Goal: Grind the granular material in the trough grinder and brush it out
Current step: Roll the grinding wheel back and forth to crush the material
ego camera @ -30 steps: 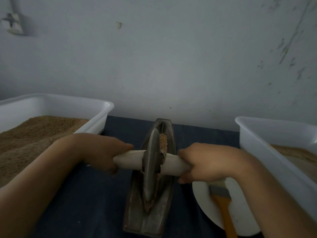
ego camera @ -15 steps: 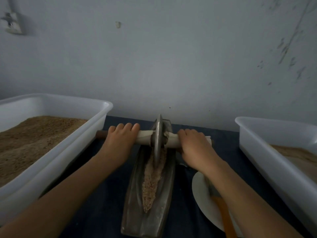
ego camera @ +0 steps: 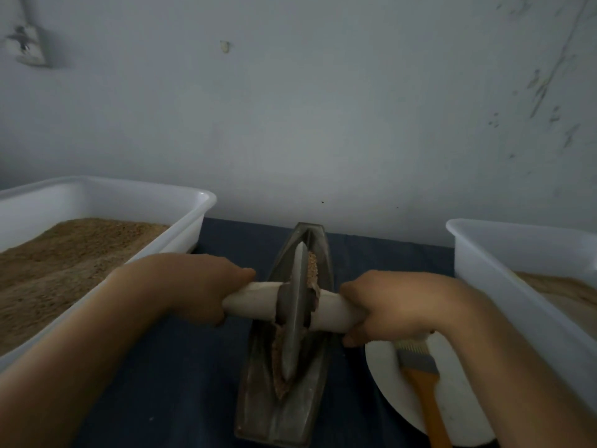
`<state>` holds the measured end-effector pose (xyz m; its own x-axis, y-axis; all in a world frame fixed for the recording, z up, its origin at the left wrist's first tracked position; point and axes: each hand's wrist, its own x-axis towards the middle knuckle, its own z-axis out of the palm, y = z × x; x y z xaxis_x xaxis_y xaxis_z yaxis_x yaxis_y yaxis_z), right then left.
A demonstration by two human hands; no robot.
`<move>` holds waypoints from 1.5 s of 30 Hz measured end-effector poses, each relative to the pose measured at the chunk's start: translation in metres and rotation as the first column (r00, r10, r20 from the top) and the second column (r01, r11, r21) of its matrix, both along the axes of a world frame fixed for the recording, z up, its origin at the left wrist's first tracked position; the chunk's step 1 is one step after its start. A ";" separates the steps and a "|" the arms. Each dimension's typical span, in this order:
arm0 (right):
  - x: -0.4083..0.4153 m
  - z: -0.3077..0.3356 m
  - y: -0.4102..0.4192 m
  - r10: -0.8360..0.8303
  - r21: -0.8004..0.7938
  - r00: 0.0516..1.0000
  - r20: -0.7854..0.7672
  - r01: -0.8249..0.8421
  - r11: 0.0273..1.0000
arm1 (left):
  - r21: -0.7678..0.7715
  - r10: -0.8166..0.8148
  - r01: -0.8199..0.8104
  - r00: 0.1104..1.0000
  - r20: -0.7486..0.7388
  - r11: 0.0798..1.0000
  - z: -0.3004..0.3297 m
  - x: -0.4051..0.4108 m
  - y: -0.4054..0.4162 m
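A boat-shaped metal trough grinder (ego camera: 258, 412) lies lengthwise on the dark blue cloth. Its metal wheel (ego camera: 295, 312) stands in the groove near the middle, on a pale axle handle (ego camera: 250, 303). My left hand (ego camera: 193, 287) is wrapped around the left end of the axle. My right hand (ego camera: 387, 308) is wrapped around the right end. Brown granular material (ego camera: 312, 270) shows in the groove beyond the wheel and also in front of it. A brush (ego camera: 423, 376) with an orange handle lies on a white plate (ego camera: 384, 373) to the right of the trough.
A white tub (ego camera: 181, 234) holding brown granules stands at the left. Another white tub (ego camera: 484, 273) with paler powder stands at the right. A grey wall rises just behind the trough's far tip.
Half a second ago the wheel was at the trough's far end with my arms stretched out. It has rolled back toward me to the middle, as it was a second ago.
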<state>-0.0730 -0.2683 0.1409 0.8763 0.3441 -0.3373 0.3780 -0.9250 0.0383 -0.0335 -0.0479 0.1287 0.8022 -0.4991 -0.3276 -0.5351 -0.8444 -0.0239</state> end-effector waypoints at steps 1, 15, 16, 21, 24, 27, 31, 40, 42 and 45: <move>-0.002 0.001 0.000 0.006 -0.007 1.000 -0.015 -0.006 1.000 | 0.012 -0.005 0.005 1.000 -0.010 1.000 0.001 -0.001 0.001; 0.050 -0.048 -0.013 -0.088 0.104 0.868 0.488 0.042 0.994 | -0.196 0.145 -0.069 0.900 0.412 0.978 -0.037 0.039 -0.013; 0.052 -0.051 -0.014 -0.076 0.098 0.838 0.540 0.027 0.995 | -0.214 0.160 -0.064 0.866 0.473 0.975 -0.041 0.040 -0.015; 0.054 -0.053 -0.014 -0.069 0.106 0.828 0.556 0.011 0.994 | -0.228 0.166 -0.034 0.789 0.592 0.973 -0.049 0.040 -0.018; 0.046 -0.044 -0.012 -0.066 0.088 0.893 0.446 0.029 0.996 | -0.167 0.127 -0.045 0.843 0.523 0.985 -0.041 0.036 -0.014; 0.032 -0.030 -0.006 -0.077 0.082 0.959 0.272 0.056 0.995 | -0.100 0.094 -0.061 0.924 0.371 0.993 -0.030 0.026 -0.010; 0.011 -0.011 -0.001 -0.032 0.040 0.994 0.105 0.028 0.999 | -0.037 0.049 -0.045 0.989 0.139 0.998 -0.011 0.007 -0.004; 0.004 -0.004 0.000 -0.013 0.065 1.000 0.005 0.012 0.998 | -0.043 0.063 -0.066 0.997 -0.051 0.997 -0.002 0.005 0.000; 0.014 -0.010 -0.001 -0.038 0.058 0.998 0.059 0.034 0.998 | -0.083 0.075 -0.075 0.997 -0.007 0.994 -0.008 0.012 -0.002; 0.029 -0.023 -0.005 -0.100 0.088 0.982 0.159 0.087 0.992 | -0.109 0.096 -0.077 0.978 0.187 0.991 -0.020 0.027 -0.008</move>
